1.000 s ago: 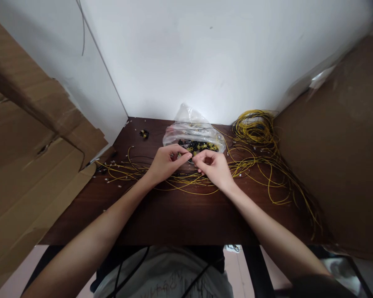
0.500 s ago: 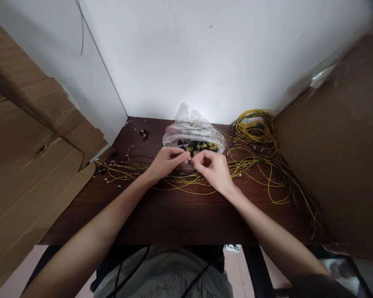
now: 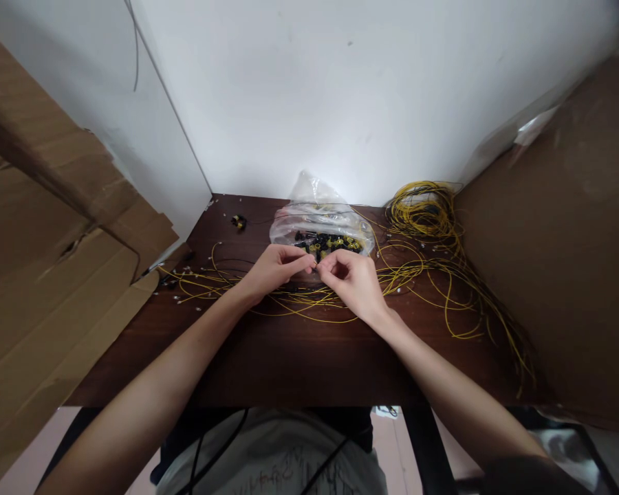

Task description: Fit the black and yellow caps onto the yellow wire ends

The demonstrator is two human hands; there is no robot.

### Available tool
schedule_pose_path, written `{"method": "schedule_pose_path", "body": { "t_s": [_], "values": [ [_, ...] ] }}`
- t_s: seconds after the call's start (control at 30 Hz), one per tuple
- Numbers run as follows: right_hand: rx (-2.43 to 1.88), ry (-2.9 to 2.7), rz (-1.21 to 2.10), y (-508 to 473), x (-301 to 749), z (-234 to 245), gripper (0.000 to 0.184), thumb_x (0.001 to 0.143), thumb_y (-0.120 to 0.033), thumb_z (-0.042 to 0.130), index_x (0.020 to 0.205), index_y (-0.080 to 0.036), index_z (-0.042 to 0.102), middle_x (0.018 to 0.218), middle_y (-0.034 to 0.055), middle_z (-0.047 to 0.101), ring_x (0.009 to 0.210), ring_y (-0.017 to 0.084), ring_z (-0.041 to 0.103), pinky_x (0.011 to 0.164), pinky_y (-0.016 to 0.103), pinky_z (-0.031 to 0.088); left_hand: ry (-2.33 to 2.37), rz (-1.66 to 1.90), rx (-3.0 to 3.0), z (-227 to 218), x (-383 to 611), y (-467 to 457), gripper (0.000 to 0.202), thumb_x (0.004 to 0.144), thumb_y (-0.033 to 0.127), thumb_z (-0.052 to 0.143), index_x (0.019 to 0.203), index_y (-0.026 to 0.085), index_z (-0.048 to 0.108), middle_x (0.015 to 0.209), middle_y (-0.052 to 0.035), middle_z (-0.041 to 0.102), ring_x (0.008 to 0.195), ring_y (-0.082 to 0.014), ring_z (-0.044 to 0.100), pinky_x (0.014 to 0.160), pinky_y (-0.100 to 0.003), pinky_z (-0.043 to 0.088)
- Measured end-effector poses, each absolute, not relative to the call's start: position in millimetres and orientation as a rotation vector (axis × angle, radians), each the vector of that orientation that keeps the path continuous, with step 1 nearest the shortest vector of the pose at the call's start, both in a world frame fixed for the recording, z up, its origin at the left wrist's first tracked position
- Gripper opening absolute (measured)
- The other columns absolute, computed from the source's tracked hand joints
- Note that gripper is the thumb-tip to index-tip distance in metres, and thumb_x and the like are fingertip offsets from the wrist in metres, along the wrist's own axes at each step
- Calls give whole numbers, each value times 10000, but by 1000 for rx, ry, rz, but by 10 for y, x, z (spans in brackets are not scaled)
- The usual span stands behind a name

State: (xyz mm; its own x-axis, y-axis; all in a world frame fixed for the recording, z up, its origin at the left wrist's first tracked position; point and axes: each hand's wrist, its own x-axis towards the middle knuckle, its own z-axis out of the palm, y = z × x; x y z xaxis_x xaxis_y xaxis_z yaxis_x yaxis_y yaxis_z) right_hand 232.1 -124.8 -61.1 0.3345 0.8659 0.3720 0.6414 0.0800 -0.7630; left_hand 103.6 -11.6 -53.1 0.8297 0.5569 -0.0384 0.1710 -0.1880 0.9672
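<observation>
My left hand [image 3: 275,270] and my right hand [image 3: 353,279] meet fingertip to fingertip over the dark wooden table [image 3: 289,357], both pinched shut on something tiny that I cannot make out. Just behind the fingertips lies a clear plastic bag [image 3: 320,223] holding several small black and yellow parts [image 3: 330,243]. Thin yellow wires [image 3: 299,299] run across the table under both hands.
A coil of yellow wire [image 3: 426,210] lies at the back right, with loose strands [image 3: 469,302] trailing toward the right edge. One black and yellow part [image 3: 239,221] sits alone at the back left. Cardboard sheets [image 3: 46,227] stand on the left and cardboard [image 3: 562,240] on the right. A white wall is behind.
Both hands have shifted slightly left and a little farther from me, keeping their fingertips pinched together. Nothing else has moved.
</observation>
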Motion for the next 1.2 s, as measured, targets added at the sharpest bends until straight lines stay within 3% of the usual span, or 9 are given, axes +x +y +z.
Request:
{"method": "schedule_pose_path", "body": {
  "t_s": [0.57, 0.77, 0.93, 1.2],
  "values": [
    [-1670, -1419, 241, -1249, 2332, -605, 128, 771, -191, 531, 672, -156, 605, 661, 9, 617, 558, 94, 497, 549, 223, 390, 574, 420, 1758, -489, 1043, -142, 191, 734, 301, 594, 649, 148, 669, 667, -21, 659, 564, -86, 509, 466, -182, 333],
    [-1667, -1400, 245, -1251, 2340, -610, 118, 760, -184, 542, 672, -150, 612, 656, 6, 620, 550, 88, 493, 544, 215, 388, 582, 435, 1797, -498, 1038, -134, 262, 782, 345, 546, 716, 140, 694, 692, -31, 668, 560, -89, 510, 442, -181, 301],
    [-1671, -1413, 243, -1249, 2341, -624, 121, 762, -185, 537, 670, -149, 607, 653, 6, 611, 559, 92, 499, 550, 217, 390, 541, 474, 1900, -522, 1040, -123, 231, 782, 306, 549, 715, 131, 685, 712, -38, 676, 645, -116, 564, 542, -201, 391],
    [-1671, -1410, 262, -1246, 2334, -630, 121, 757, -183, 538, 662, -142, 599, 640, 3, 602, 551, 86, 495, 543, 209, 386, 521, 558, 2108, -595, 1044, -108, 241, 807, 306, 522, 762, 123, 672, 658, -15, 625, 584, -99, 498, 538, -205, 373]
  ]
}}
